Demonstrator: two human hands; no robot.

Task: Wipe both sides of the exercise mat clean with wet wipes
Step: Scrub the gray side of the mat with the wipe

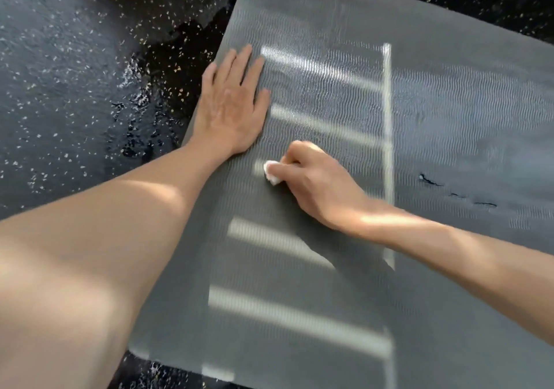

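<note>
A grey exercise mat point(344, 283) with a fine wavy ribbed surface lies flat on the floor and fills most of the view. My left hand point(232, 105) rests flat on it near its left edge, fingers straight and spread. My right hand point(317, 180) is curled around a small white wet wipe point(272, 172), which sticks out past the fingers and presses on the mat just below the left hand. Most of the wipe is hidden inside the hand.
Dark speckled rubber floor point(69, 74) surrounds the mat on the left and at the top, with wet glossy patches point(141, 113) beside the mat's left edge. Small dark tears point(428, 180) mark the mat at right. Bands of sunlight cross the mat.
</note>
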